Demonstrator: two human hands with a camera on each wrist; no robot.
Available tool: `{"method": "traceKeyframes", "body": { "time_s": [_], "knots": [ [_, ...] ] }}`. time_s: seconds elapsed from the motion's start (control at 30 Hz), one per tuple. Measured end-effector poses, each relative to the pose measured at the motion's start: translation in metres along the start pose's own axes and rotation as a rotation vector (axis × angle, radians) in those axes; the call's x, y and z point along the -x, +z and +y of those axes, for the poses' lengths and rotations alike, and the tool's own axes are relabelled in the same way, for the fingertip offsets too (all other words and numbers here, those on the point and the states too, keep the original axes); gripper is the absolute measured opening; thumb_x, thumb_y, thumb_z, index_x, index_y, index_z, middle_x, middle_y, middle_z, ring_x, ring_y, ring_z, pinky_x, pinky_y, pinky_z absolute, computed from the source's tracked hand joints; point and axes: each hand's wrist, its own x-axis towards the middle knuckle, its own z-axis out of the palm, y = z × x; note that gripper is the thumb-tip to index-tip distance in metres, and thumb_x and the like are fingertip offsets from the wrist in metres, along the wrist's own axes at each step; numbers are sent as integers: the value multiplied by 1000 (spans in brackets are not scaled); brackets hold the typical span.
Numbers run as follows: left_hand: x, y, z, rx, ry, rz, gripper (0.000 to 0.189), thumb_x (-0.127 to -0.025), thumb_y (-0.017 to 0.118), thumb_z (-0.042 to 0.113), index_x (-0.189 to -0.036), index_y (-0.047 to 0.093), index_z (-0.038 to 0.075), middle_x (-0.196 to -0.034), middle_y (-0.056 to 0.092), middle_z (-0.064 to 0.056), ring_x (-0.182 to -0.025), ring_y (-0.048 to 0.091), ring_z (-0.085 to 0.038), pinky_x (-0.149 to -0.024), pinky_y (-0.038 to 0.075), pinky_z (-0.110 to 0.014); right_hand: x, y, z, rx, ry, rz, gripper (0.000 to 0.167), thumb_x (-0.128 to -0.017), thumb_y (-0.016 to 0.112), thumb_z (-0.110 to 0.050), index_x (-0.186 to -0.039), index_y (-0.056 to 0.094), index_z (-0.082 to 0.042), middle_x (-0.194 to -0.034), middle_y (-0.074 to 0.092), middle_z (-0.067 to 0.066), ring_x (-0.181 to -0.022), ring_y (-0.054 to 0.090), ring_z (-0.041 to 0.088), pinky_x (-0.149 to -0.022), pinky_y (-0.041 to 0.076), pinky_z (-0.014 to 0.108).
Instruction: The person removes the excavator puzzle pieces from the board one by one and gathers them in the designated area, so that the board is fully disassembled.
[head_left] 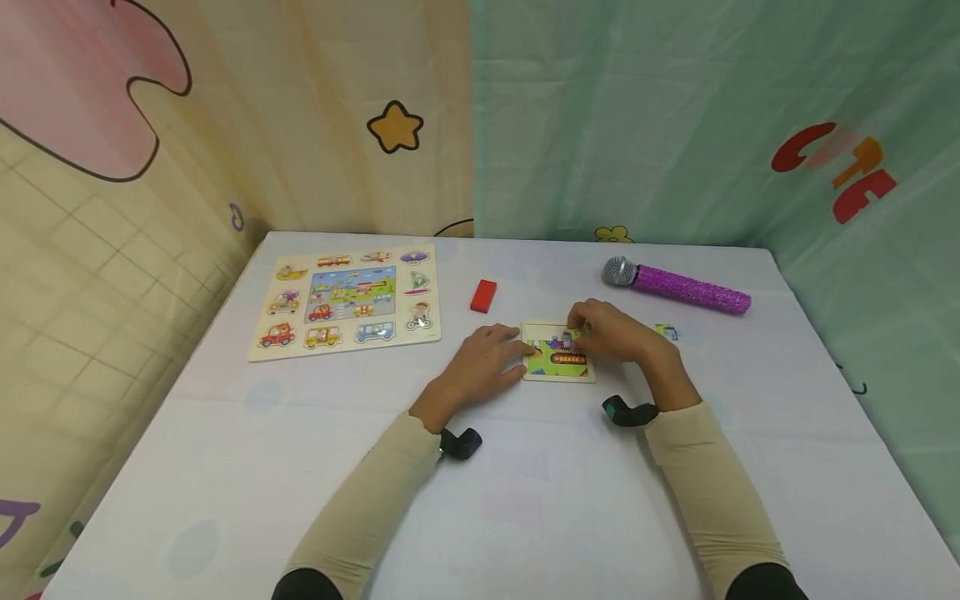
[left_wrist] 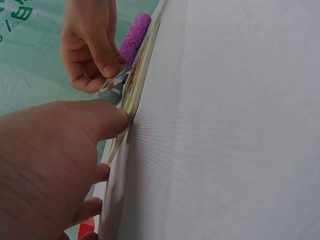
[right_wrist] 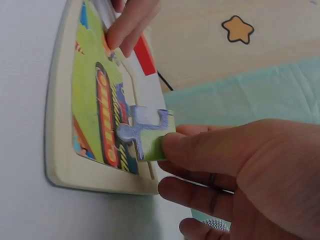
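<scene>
Pinching a small jigsaw piece (right_wrist: 150,134) between thumb and fingertips, the right hand (head_left: 611,332) is holding it tilted over the puzzle tray (head_left: 558,375), with the piece's knob just touching the picture already laid there. The left hand (head_left: 487,362) is resting at the left edge of the tray, its fingers fairly straight and its fingertips (right_wrist: 122,31) pressing down on the tray's far left corner to steady it.

The piece looks thin, flat and stiff, probably card or thin wood, and very light; it seems best taken by its outer edges, as now, leaving the knob free. Being so slim, it could be awkward to lift once lying flat. The tray appears rigid and light too, and likely to slide on the smooth tabletop (head_left: 525,500) unless held.

Beyond the tray's left corner a red block (head_left: 483,296) is lying on the tabletop. To the tray's right a second loose piece (head_left: 666,332) is sitting, small and blurred. Behind and to the right of the tray a purple glitter microphone (head_left: 678,287) is lying on its side. Well to the left of the tray a larger vehicle puzzle board (head_left: 347,302) is lying flat.

The right hand is covering much of the tray in the head view, so how many gaps remain is unclear. Whether the knob is actually seated cannot be told. The wrist views are cutting off most of the tray.
</scene>
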Motion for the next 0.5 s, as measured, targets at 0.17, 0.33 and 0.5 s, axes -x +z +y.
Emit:
{"method": "traceKeyframes", "body": {
  "time_s": [0.17,0.33,0.5],
  "knots": [
    [1,-1,0,9,-6,1,39,-101,61,34,-139,63,29,-151,48,-6,-138,40,-26,-113,34,-46,12,-18,7,-146,12,55,6,-100,62,-5,-106,64,-6,-104,66,10,-98,59,28,-86,51,45],
    [2,-2,0,17,-20,15,38,-100,62,33,-138,64,29,-151,48,-6,-138,40,-26,-112,34,-46,40,-49,37,-223,149,161,12,-103,60,-13,-112,64,-6,-114,62,15,-104,56,33,-83,51,43],
    [2,0,-1,31,-17,7,38,-101,62,33,-138,63,29,-151,47,-6,-138,40,-27,-112,34,-46,76,-64,86,-192,310,179,22,-107,52,-17,-119,60,-1,-125,54,24,-112,49,41,-90,45,54]
  ]
}}
